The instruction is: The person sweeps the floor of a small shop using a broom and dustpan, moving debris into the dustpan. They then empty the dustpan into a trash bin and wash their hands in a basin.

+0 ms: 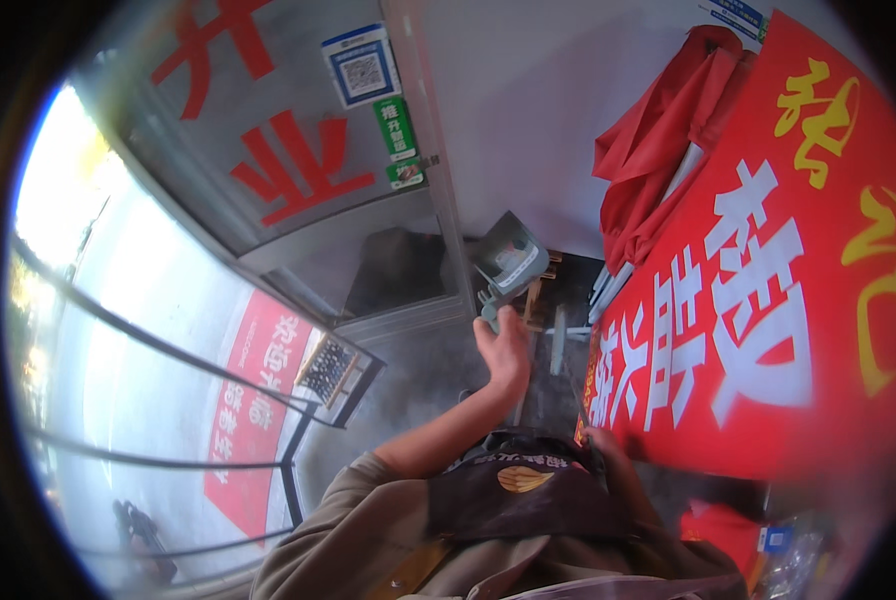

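Note:
My left hand (505,345) reaches forward over the grey floor, its fingers closed at the handle of a grey-green dustpan (516,268). The dustpan is raised near the foot of the pale wall, with its scoop pointing away from me. My right hand (600,440) is low beside my dark apron (528,490), close to the lower edge of a big red sign board (668,430). Its fingers look curled and are partly in shadow. A thin dark stick-like line runs up from it, but what it holds is unclear.
A glass door (308,90) with red lettering stands at the front left. Folded red fabric on poles (658,130) leans on the wall (528,90). Behind the dustpan are wooden legs (535,305). A black metal rack (353,385) and a red mat (253,400) lie to the left.

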